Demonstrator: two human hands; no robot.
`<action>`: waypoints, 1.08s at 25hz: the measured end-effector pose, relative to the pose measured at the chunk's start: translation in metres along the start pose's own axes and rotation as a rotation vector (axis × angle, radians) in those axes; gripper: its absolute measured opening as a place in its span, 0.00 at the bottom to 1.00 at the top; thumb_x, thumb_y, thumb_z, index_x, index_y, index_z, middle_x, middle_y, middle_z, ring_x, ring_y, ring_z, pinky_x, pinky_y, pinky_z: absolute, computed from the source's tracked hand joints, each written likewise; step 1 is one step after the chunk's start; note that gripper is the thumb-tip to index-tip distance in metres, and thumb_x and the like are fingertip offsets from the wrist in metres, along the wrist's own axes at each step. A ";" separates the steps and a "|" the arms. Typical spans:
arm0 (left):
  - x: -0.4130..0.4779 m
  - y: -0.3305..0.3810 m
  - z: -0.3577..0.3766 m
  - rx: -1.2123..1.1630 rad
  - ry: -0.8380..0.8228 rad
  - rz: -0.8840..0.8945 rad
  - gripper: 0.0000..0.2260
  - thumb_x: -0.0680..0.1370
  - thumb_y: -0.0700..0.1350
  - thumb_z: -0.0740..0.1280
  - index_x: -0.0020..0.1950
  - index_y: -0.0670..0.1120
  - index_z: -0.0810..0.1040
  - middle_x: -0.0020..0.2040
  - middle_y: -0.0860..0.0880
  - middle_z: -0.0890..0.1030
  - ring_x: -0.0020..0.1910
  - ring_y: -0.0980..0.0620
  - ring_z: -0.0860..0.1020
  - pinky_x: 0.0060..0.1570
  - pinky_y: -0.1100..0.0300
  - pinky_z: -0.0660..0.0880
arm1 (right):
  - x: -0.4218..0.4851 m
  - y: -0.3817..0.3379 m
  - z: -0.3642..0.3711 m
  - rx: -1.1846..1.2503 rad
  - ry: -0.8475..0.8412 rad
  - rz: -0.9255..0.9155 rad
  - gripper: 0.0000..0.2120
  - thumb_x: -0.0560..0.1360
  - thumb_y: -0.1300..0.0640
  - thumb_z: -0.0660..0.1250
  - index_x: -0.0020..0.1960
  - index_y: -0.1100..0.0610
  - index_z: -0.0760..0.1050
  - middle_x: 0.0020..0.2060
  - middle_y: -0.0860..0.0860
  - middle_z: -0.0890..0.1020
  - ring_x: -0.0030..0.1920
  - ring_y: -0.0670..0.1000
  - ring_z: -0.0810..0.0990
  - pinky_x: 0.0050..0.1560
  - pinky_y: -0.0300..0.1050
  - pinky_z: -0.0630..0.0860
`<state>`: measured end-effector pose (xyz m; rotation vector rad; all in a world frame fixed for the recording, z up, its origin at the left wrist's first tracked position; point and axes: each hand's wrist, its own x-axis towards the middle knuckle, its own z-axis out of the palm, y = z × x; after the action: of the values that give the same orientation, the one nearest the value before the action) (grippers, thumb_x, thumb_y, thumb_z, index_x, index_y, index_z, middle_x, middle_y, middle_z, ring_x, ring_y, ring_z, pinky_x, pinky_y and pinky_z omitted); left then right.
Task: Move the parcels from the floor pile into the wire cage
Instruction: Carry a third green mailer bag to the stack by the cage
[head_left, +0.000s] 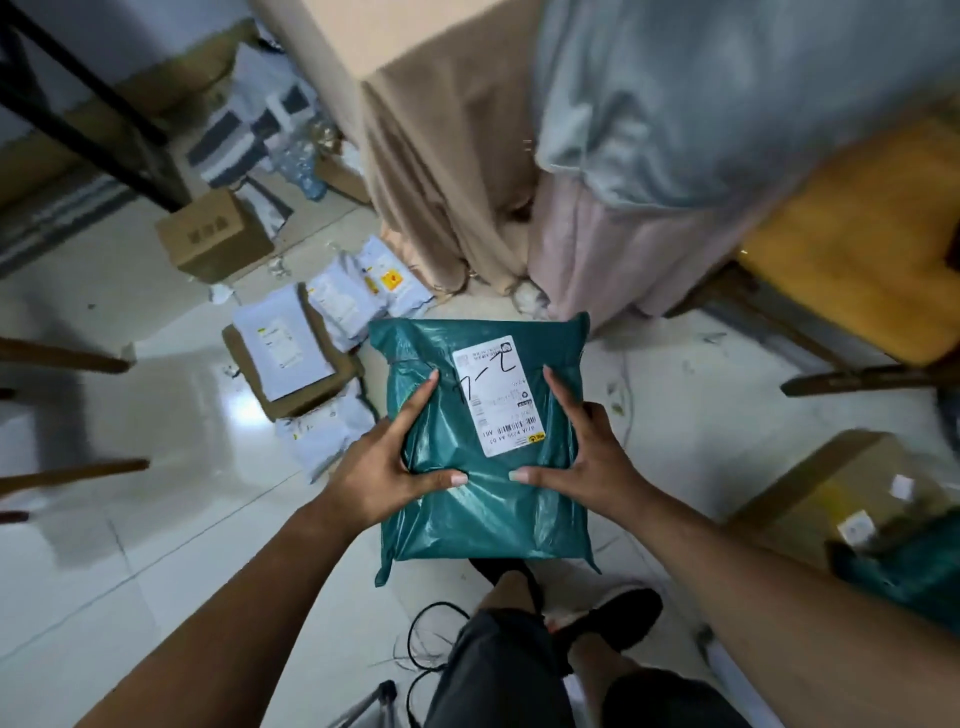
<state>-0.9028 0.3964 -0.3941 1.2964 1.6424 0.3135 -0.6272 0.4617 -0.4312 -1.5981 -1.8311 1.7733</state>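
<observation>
The green parcel (467, 519), a soft plastic mailer with a white label (496, 397) facing up, is held flat in the air in front of the person's body, above the tiled floor (156, 519) and the person's black shoe (623, 618). The left hand (384, 467) grips its left edge and the right hand (587, 457) its right edge. On each hand the thumb presses down on the top face and the index finger lies straight along it toward the far end. The other fingers are hidden beneath, so each hand appears to pinch the bag between thumb and underside fingers. This matched grip on both sides probably keeps the limp bag level and stops it folding. The spread of thumb and index finger gives a wider hold on slippery plastic. To the left of the green parcel, on the floor, lies what remains of the pile: several white mailers (332, 306) overlapping a flat cardboard box (306, 400), with a small brown carton (213, 236) further left and beyond. Beyond the green parcel hang draped cloths (447, 171) over some furniture, and to its right sits another cardboard box (831, 488). No wire cage can be made out, so the carry looks under way, not finished.
</observation>
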 end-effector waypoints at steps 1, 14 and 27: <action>0.005 0.013 0.012 0.005 -0.021 0.013 0.51 0.67 0.64 0.79 0.78 0.75 0.47 0.76 0.63 0.67 0.74 0.59 0.69 0.71 0.64 0.67 | -0.010 0.010 -0.013 0.007 0.022 0.003 0.58 0.63 0.43 0.83 0.76 0.24 0.44 0.67 0.51 0.63 0.70 0.49 0.66 0.73 0.42 0.62; 0.101 0.239 0.273 0.189 -0.473 0.252 0.52 0.68 0.48 0.83 0.79 0.73 0.53 0.75 0.62 0.70 0.73 0.60 0.71 0.75 0.50 0.68 | -0.219 0.222 -0.168 0.355 0.622 0.171 0.58 0.62 0.43 0.84 0.79 0.29 0.47 0.66 0.50 0.65 0.71 0.45 0.66 0.75 0.38 0.58; 0.149 0.398 0.547 0.651 -0.841 0.584 0.48 0.71 0.47 0.81 0.77 0.75 0.55 0.67 0.49 0.70 0.70 0.49 0.71 0.75 0.53 0.65 | -0.341 0.369 -0.189 0.839 1.219 0.520 0.60 0.63 0.43 0.83 0.78 0.27 0.43 0.66 0.49 0.63 0.64 0.43 0.64 0.68 0.35 0.58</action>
<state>-0.2198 0.4896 -0.4599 2.0209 0.6240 -0.4333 -0.1385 0.2439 -0.4793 -2.0218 -0.1167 0.9191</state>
